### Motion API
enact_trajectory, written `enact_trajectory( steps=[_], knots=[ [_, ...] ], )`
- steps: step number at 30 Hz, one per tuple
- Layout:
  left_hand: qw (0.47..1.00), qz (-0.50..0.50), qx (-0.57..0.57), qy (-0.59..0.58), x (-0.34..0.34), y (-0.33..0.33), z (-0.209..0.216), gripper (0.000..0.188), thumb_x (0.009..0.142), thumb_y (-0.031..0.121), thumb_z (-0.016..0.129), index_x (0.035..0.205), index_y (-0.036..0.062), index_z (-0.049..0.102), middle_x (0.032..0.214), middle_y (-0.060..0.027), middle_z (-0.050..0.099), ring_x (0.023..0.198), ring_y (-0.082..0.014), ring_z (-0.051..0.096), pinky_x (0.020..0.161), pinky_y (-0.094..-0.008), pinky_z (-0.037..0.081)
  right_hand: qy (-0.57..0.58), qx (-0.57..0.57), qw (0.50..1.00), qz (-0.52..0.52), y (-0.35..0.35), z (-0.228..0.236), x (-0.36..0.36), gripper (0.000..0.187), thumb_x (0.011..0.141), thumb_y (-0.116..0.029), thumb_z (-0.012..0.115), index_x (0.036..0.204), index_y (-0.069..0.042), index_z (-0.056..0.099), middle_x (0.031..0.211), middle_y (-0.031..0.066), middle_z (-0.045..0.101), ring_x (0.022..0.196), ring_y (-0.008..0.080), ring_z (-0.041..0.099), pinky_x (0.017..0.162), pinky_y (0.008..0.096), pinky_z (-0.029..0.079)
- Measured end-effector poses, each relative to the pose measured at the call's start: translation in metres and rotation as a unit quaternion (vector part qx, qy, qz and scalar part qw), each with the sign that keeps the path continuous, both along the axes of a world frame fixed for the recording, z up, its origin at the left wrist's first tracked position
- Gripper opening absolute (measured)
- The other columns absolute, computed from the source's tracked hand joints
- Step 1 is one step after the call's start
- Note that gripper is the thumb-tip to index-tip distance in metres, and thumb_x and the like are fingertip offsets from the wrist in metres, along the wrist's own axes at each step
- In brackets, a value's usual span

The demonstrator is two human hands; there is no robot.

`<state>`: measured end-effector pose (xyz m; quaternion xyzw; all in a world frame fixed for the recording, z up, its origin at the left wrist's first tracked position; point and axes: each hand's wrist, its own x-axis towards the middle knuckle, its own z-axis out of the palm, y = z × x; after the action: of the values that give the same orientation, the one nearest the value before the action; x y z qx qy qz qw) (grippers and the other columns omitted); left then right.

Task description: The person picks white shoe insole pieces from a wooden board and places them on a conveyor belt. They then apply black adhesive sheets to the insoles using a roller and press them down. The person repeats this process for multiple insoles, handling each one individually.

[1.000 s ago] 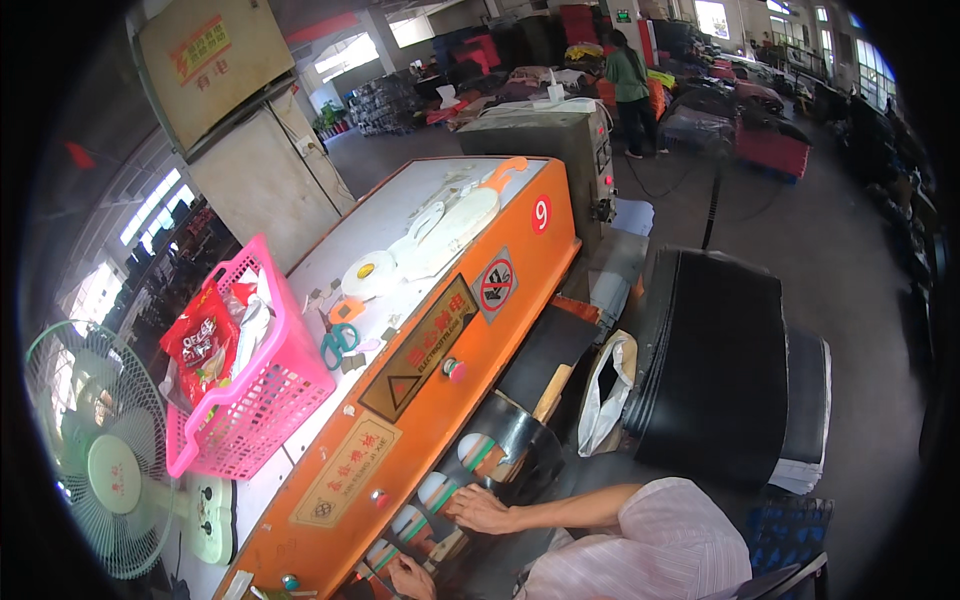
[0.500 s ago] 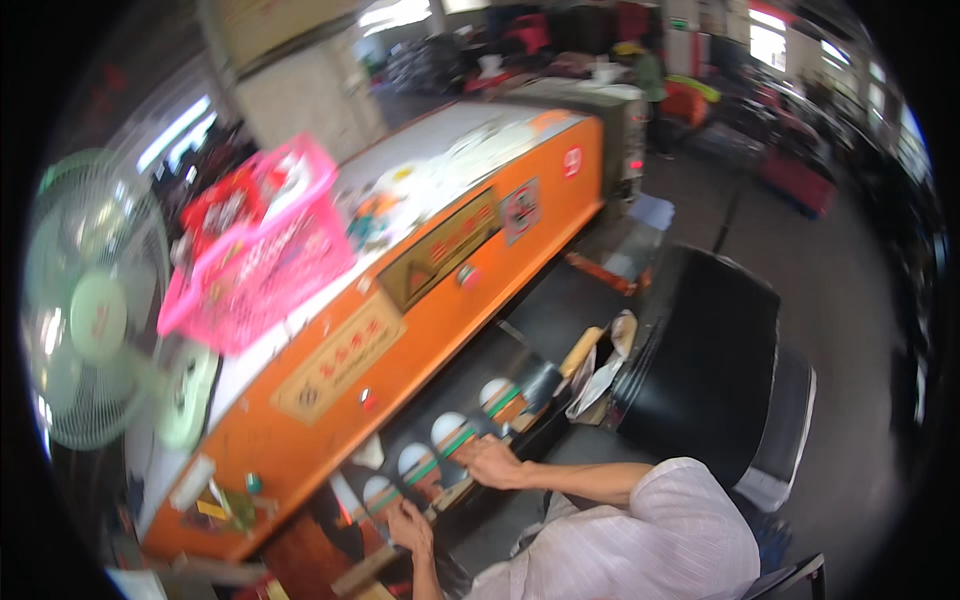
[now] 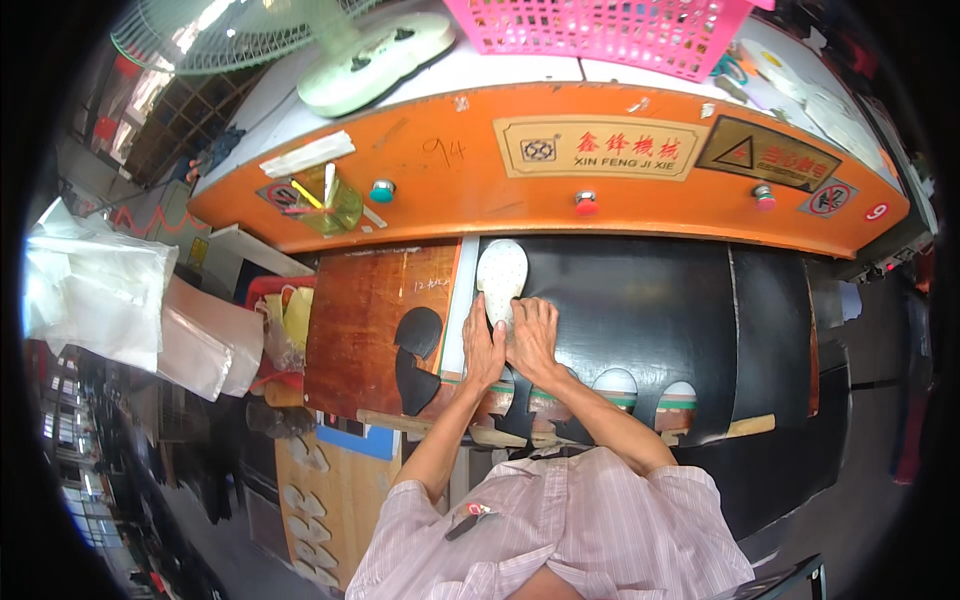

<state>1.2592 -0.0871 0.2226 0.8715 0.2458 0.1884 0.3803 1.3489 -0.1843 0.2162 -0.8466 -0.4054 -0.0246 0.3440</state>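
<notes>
A white, speckled shoe sole [image 3: 502, 265] lies lengthwise at the left end of the black work surface [image 3: 640, 290]. My left hand [image 3: 484, 348] grips the lower left side of it, fingers along the edge. From the other side my right hand [image 3: 533, 332] holds its lower part, fingers bent. The lower end is hidden between my hands. Along the front edge, under and beside my forearms, is a row of pieces with white rounded ends and green stripes, such as this striped piece [image 3: 615, 384]. Two dark, sole-shaped pieces [image 3: 418, 332] lie left of my left hand on a brown board [image 3: 345, 325].
An orange machine housing [image 3: 440, 170] with buttons spans the far side. On top stand a pink basket [image 3: 600, 45] and a green fan's base [image 3: 375, 65]. A pen cup [image 3: 340, 205] hangs on its front. Plastic sheets [image 3: 100, 290] are at left.
The view has swung left. Both my hands have left the row of striped pieces at the front edge and now hold the white sole farther in on the surface.
</notes>
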Motion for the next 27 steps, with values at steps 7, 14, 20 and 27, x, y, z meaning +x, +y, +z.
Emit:
enact_trajectory(
  steps=[7, 14, 20, 27],
  knots=[
    [0.999, -0.025, 0.035, -0.001, -0.036, -0.023, -0.011, 0.078, 0.11, 0.057, 0.025, 0.153, -0.0048, 0.046, 0.159, -0.0245, 0.045, 0.151, -0.0458, 0.035, 0.125, -0.0538, 0.023, 0.282, 0.185, 0.941, 0.041, -0.053, 0.021, 0.012, 0.061, 0.074, -0.02, 0.091, 0.124, 0.006, 0.067, 0.117, 0.0128, 0.064, 0.112, 0.0277, 0.06, 0.099, 0.0428, 0.049],
    [0.986, -0.013, 0.108, 0.125, -0.033, -0.037, -0.004, 0.062, 0.097, 0.028, 0.068, 0.148, -0.0037, 0.051, 0.16, -0.0201, 0.043, 0.152, -0.0422, 0.032, 0.125, -0.0544, 0.025, 0.242, 0.135, 0.958, 0.068, -0.116, 0.059, 0.043, 0.063, 0.071, -0.016, 0.092, 0.126, 0.004, 0.069, 0.121, 0.0142, 0.067, 0.117, 0.0289, 0.064, 0.101, 0.0403, 0.052],
    [0.988, -0.016, 0.114, 0.102, -0.028, -0.033, -0.005, 0.061, 0.096, 0.026, 0.068, 0.145, -0.0071, 0.051, 0.16, -0.0204, 0.043, 0.152, -0.0414, 0.033, 0.124, -0.054, 0.026, 0.096, 0.06, 0.992, 0.062, -0.138, 0.05, 0.044, 0.057, 0.065, -0.014, 0.091, 0.117, 0.001, 0.071, 0.116, 0.014, 0.063, 0.114, 0.0338, 0.059, 0.093, 0.0454, 0.053],
    [0.996, 0.016, 0.082, 0.015, -0.026, -0.027, -0.005, 0.048, 0.092, 0.013, 0.069, 0.136, -0.0036, 0.059, 0.147, -0.0205, 0.055, 0.142, -0.0414, 0.045, 0.119, -0.0517, 0.033, 0.008, 0.007, 1.0, -0.013, -0.119, 0.012, 0.027, 0.055, 0.069, -0.013, 0.088, 0.12, 0.0, 0.07, 0.122, 0.0146, 0.059, 0.12, 0.0376, 0.054, 0.099, 0.0514, 0.047]
  ],
)
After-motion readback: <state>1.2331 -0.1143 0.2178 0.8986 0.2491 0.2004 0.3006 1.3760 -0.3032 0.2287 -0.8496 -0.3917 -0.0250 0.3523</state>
